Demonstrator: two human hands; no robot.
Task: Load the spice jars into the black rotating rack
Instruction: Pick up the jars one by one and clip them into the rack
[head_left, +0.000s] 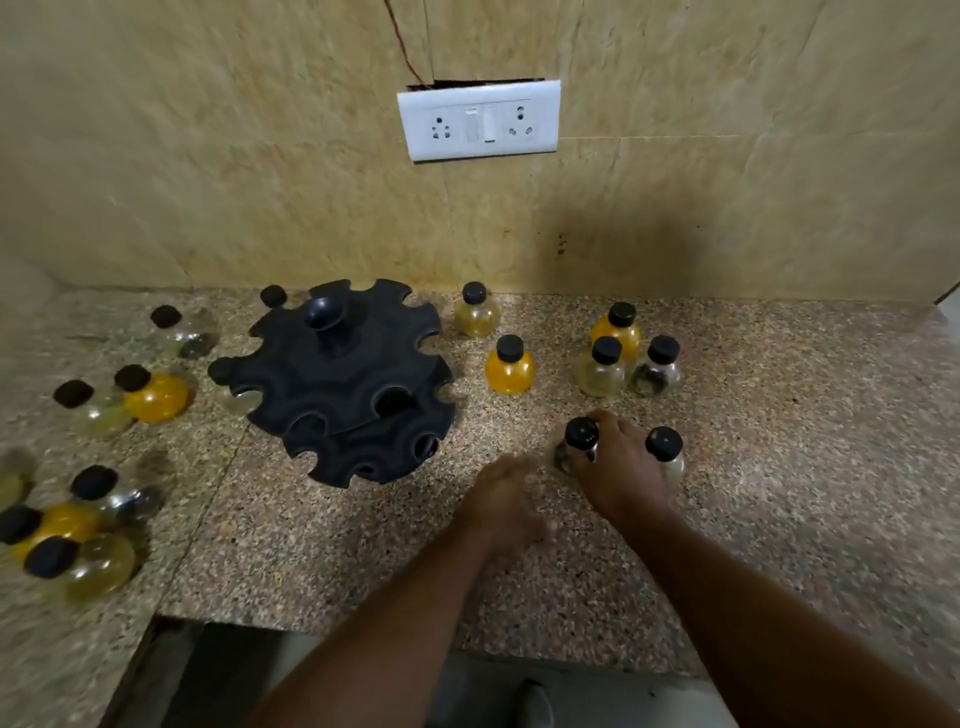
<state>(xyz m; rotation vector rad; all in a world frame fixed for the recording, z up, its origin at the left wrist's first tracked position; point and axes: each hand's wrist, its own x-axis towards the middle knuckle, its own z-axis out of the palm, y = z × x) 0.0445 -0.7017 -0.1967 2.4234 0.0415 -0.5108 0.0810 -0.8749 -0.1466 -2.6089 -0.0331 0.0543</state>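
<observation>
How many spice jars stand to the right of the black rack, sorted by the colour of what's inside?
Orange-filled jars: 2
Pale or yellowish jars: 3
Dark-filled jars: 2, one gripped by the right hand
Total: 7

Matte black rack (343, 384). Black caps (509, 347). Orange jar (510, 373) bright yellow-orange inside, pale jar (477, 317) faint yellow, dark jar (655, 376) clear, flecked black. Counter (779, 467) speckled pink, grey and black. Wall (208, 156) mottled beige. Socket plate (415, 124) white.
</observation>
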